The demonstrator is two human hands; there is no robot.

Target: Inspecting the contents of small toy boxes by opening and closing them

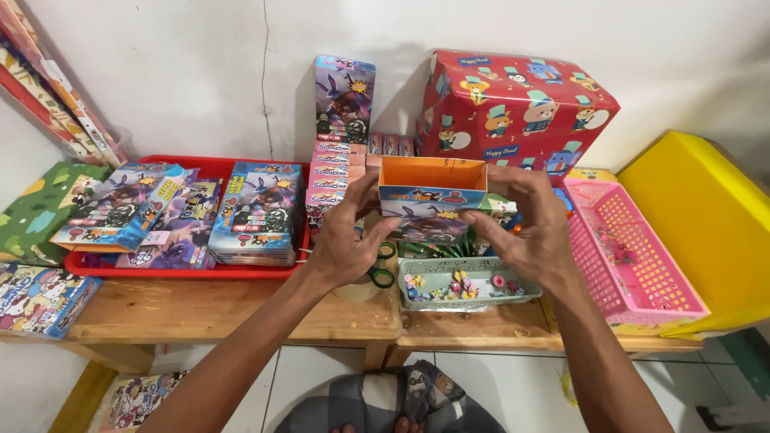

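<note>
Low wooden bench (233,309) against a white wall. Small open box (431,196) held level between left hand (346,240) and right hand (525,228), long axis crosswise, both equally near, fingers closed on its ends.

We note a glossy printed cardboard box (431,200) with a matt orange inside, over a bare, matt wooden bench (216,309). The pink basket (634,256) and red tray (200,269) look like smooth plastic; the wrapped parcel (513,108) shows shiny paper.

Open orange-lined printed box (431,199), held aloft

A red tray (241,273) of flat packs sits beside a pink basket (642,297).
</note>
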